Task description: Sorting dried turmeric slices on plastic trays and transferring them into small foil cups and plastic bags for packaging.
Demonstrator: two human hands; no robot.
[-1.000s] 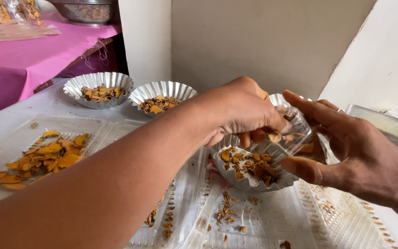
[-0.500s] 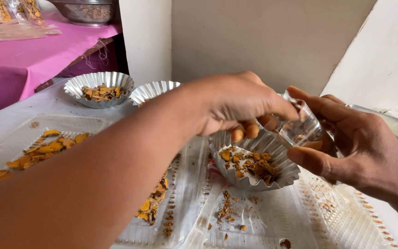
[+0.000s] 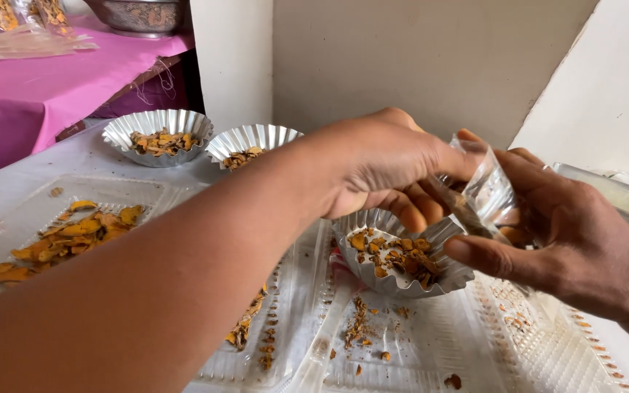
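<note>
Right hand (image 3: 584,240) pinches a small clear bag (image 3: 491,195) tilted mouth-leftward just above the foil cup (image 3: 402,266) of orange chips, while the left hand (image 3: 387,164), fingers curled shut, presses at the bag's mouth, contents unseen.

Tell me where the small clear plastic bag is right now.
The clear plastic bag sits right of centre, pinched between the left hand and right hand, above the foil cup.

Wall (image 3: 402,58) close behind hands; foil cups (image 3: 158,135) crowd far left; near tray (image 3: 438,349) open.
</note>
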